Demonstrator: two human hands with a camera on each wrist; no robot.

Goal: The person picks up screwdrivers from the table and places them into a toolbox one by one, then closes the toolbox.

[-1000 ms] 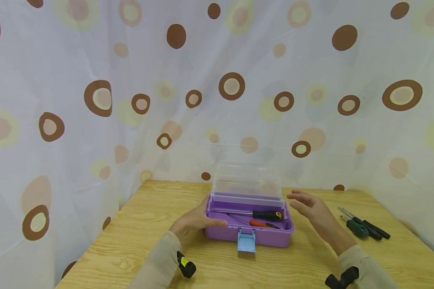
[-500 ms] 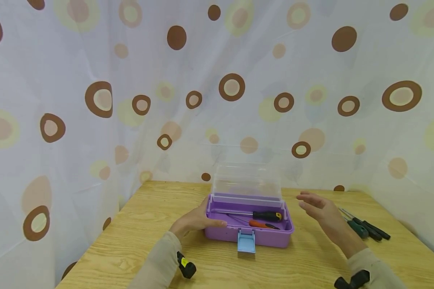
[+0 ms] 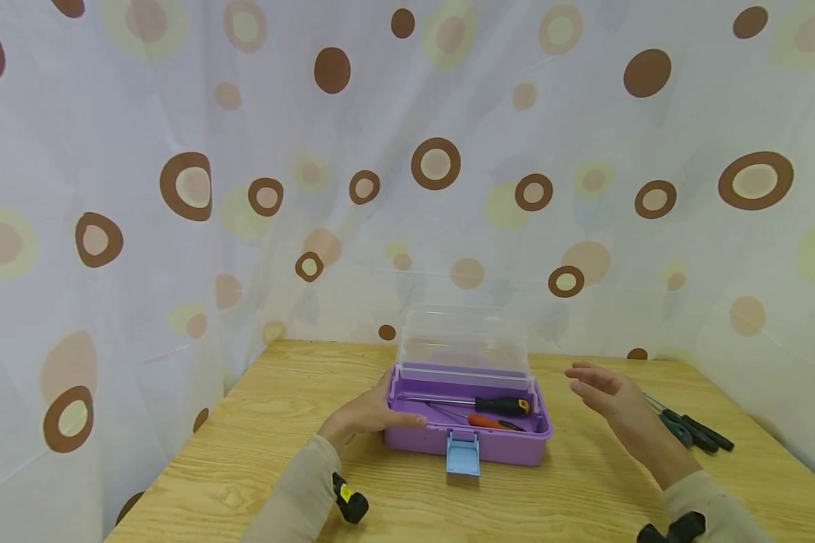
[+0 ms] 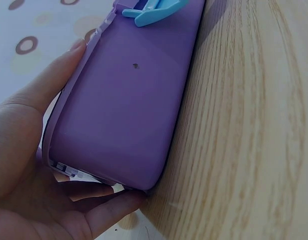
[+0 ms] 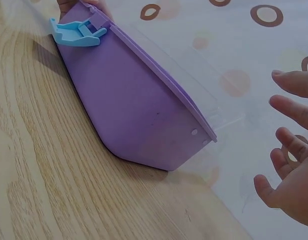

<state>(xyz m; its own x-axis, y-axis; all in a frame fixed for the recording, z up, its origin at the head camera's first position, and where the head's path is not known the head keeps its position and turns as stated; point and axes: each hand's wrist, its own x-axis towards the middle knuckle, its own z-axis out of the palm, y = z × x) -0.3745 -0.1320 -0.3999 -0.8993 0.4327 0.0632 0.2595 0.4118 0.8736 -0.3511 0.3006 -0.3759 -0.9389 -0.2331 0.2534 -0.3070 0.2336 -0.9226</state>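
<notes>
A purple plastic toolbox (image 3: 421, 439) stands on the table with its clear lid (image 3: 465, 332) raised and its light blue latch (image 3: 462, 455) hanging down in front. Inside lie a screwdriver with a black handle (image 3: 501, 406) and a thinner one with an orange and black handle (image 3: 487, 421). My left hand (image 3: 365, 417) grips the box's left end, thumb along the front rim and fingers around the side, as the left wrist view also shows. To the right of the box, my right hand (image 3: 618, 403) hovers with nothing in it, fingers spread and relaxed.
Several screwdrivers (image 3: 701, 434) with black and dark green handles lie at the table's right, partly behind my right hand. The wooden table (image 3: 258, 452) reaches back to a dotted curtain (image 3: 380, 113), which also closes off both sides.
My right hand has drawn away from the box to the right, coming in front of the screwdrivers there. My left hand and the toolbox have stayed in place.
</notes>
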